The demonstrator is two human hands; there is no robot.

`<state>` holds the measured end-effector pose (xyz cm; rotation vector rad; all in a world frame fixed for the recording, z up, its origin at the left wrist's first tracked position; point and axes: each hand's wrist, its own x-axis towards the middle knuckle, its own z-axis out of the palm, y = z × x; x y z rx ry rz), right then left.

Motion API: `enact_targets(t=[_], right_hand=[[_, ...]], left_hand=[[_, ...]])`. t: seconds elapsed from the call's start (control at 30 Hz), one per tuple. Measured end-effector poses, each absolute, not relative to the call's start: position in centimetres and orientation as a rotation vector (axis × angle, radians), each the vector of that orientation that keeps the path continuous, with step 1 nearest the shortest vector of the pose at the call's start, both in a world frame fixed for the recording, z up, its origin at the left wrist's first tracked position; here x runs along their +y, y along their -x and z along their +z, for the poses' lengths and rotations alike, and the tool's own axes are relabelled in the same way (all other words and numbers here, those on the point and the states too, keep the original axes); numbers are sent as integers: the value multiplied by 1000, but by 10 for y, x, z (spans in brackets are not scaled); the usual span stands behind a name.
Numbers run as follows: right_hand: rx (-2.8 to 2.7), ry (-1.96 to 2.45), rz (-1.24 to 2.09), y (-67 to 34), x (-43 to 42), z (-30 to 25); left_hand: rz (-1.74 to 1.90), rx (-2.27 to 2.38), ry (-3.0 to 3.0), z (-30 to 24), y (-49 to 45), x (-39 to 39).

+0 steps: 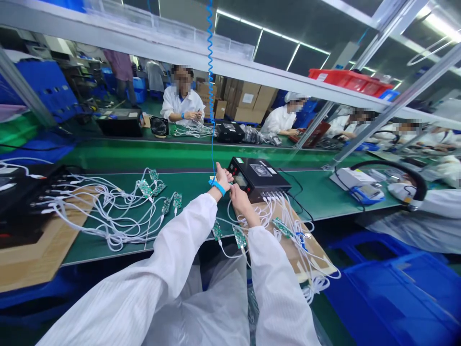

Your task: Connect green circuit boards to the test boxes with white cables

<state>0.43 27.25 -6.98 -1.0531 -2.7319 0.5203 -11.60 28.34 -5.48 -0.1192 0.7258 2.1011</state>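
Note:
My left hand point(224, 179), with a blue wrist strap point(217, 186) on it, is held palm up with the thumb and fingers spread. Close against it, my right hand point(240, 198) has its fingers closed; a small greenish sliver shows between the hands, too small to name. Both are beside the display end of a black box point(264, 175) with a fan grille on top. White cables point(284, 204) run from the box's near side. Green circuit boards hang on some of them, including one board point(239, 238) at the bench edge and another board point(283, 227) over the cardboard point(306, 245).
Left on the green bench point(309, 192), another black box point(21, 206) feeds a tangle of white cables point(111, 216) with several boards point(146, 188). A blue coiled cord point(211, 62) hangs ahead. Blue bins point(403, 293) stand lower right. Co-workers point(183, 103) sit across the line.

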Motion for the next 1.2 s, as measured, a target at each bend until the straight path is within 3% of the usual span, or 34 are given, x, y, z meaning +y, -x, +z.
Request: enact_targets(t=[0.67, 1.2], right_hand=[[-2912, 1096, 379, 21, 264, -51], [-2847, 1129, 445, -9, 270, -52]], left_hand=[[1788, 1130, 325, -60, 153, 285], [1922, 1243, 146, -51, 178, 278]])
